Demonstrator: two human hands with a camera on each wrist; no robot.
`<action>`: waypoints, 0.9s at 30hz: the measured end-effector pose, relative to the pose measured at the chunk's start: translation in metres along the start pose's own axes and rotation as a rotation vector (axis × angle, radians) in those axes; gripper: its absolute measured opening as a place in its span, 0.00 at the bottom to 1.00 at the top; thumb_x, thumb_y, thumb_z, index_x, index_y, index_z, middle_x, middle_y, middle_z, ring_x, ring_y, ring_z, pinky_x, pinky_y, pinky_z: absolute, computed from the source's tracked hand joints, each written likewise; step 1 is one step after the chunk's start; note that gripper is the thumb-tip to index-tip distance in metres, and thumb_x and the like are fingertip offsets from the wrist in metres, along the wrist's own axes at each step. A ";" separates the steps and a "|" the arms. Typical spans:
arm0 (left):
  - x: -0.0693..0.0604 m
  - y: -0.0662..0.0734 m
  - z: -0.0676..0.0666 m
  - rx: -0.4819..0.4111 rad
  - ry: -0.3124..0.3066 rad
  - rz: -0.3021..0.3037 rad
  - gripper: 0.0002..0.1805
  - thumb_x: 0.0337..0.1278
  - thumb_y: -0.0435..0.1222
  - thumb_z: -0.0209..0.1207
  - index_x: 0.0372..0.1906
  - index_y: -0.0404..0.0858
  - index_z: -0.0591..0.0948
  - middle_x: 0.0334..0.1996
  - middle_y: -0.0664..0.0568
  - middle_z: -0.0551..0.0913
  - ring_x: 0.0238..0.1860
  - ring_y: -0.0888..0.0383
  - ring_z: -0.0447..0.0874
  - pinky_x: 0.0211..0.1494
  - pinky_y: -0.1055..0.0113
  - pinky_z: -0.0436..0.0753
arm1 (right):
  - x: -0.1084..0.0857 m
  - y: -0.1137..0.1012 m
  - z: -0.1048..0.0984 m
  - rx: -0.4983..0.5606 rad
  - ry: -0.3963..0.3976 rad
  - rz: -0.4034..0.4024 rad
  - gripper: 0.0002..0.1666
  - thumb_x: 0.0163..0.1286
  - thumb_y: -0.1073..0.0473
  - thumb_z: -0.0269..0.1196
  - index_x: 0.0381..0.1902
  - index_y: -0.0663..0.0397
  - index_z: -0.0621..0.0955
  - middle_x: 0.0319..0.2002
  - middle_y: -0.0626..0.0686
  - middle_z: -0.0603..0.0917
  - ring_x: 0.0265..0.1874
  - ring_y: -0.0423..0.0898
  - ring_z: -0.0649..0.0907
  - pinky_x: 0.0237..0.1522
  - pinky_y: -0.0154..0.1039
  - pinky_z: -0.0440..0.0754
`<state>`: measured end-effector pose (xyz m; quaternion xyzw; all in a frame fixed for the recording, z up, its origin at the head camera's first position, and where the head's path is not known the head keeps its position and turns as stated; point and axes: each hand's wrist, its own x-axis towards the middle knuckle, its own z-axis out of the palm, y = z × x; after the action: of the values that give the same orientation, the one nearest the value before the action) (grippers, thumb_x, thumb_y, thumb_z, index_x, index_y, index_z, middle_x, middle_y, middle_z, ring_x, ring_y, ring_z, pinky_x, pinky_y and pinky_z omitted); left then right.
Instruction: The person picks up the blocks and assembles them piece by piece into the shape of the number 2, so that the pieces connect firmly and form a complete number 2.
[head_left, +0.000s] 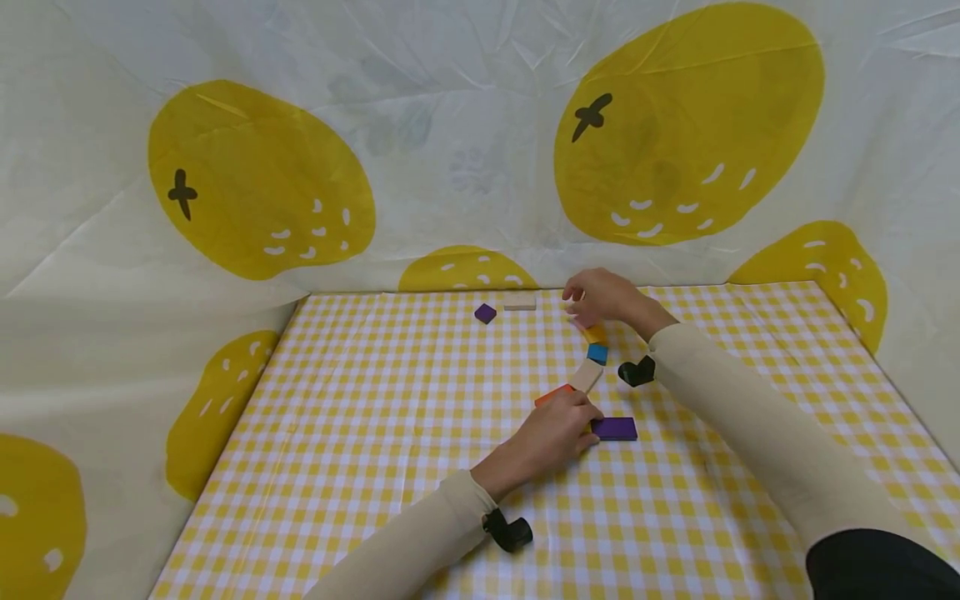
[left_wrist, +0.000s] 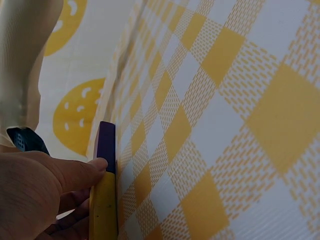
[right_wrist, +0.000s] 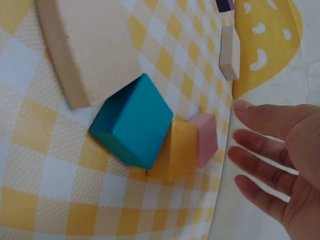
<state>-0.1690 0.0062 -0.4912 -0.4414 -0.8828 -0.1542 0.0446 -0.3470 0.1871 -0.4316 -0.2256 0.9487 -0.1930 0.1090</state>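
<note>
Hands: R (head_left: 609, 296) nr far tbl edge (head_left: 693, 291), L (head_left: 550, 432) on yellow blk (left_wrist: 103, 207)

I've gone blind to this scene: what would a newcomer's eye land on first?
Probably the big yellow fruit prints on the white backdrop behind the checked tablecloth. Next, the curving row of coloured blocks right of centre in the head view, its blue block standing out. Then the left hand at the yellow block beside the purple block, and the right hand by the pink block at the row's far end.
</note>
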 end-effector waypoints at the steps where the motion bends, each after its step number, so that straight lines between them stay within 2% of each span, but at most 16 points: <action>1: 0.000 0.000 0.000 0.005 0.000 -0.002 0.13 0.63 0.42 0.68 0.49 0.43 0.88 0.44 0.56 0.84 0.44 0.64 0.81 0.49 0.78 0.77 | 0.002 -0.001 0.000 0.005 0.006 -0.011 0.17 0.72 0.59 0.66 0.55 0.59 0.84 0.52 0.61 0.84 0.49 0.58 0.83 0.52 0.56 0.80; 15: 0.001 0.000 0.001 0.020 -0.003 -0.013 0.12 0.64 0.42 0.68 0.49 0.44 0.88 0.44 0.56 0.84 0.45 0.64 0.81 0.50 0.78 0.77 | 0.034 -0.018 0.008 -0.017 0.024 -0.105 0.19 0.68 0.65 0.69 0.56 0.59 0.84 0.53 0.60 0.84 0.53 0.57 0.82 0.56 0.55 0.80; 21: 0.000 0.001 0.002 0.015 -0.007 -0.014 0.12 0.65 0.43 0.67 0.50 0.44 0.88 0.44 0.56 0.84 0.45 0.64 0.80 0.50 0.78 0.76 | 0.043 -0.023 0.011 -0.033 0.000 -0.109 0.17 0.70 0.65 0.66 0.57 0.57 0.84 0.56 0.60 0.84 0.55 0.57 0.81 0.56 0.55 0.80; 27: 0.001 0.002 0.001 0.010 -0.012 -0.023 0.13 0.65 0.42 0.67 0.50 0.44 0.88 0.46 0.56 0.84 0.46 0.64 0.81 0.52 0.77 0.76 | 0.051 -0.028 0.014 -0.034 0.027 -0.114 0.17 0.71 0.67 0.65 0.55 0.55 0.86 0.55 0.56 0.85 0.57 0.56 0.81 0.58 0.54 0.80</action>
<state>-0.1680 0.0086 -0.4916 -0.4317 -0.8890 -0.1475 0.0398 -0.3767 0.1358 -0.4385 -0.2786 0.9387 -0.1859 0.0814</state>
